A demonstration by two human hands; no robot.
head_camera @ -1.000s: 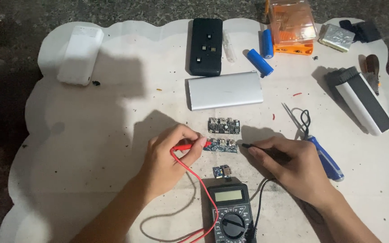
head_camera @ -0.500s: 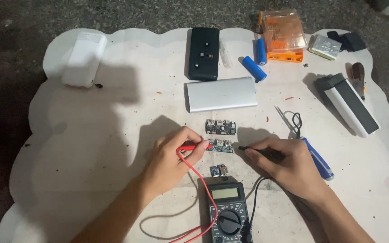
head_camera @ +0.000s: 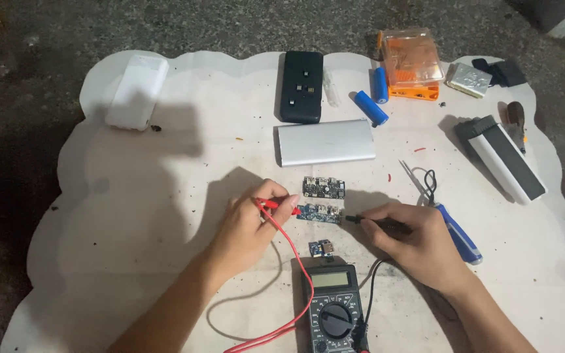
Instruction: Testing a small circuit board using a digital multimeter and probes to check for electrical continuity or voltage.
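Observation:
My left hand pinches a red test probe, its tip touching the left end of a small blue circuit board. My right hand grips a black test probe, whose tip meets the board's right end. A second, darker circuit board lies just beyond it. A tiny blue board sits nearer to me, above a black multimeter with a rotary dial. Red and black leads run from the meter to the probes.
On the white mat lie a silver power bank, a black power bank, a white case, two blue cylindrical cells, an orange box, scissors, a blue-handled screwdriver and a black-and-white case.
Both hands stay on the probes at the blue board. The view has shifted slightly, and the right probe tip has settled against the board's right end.

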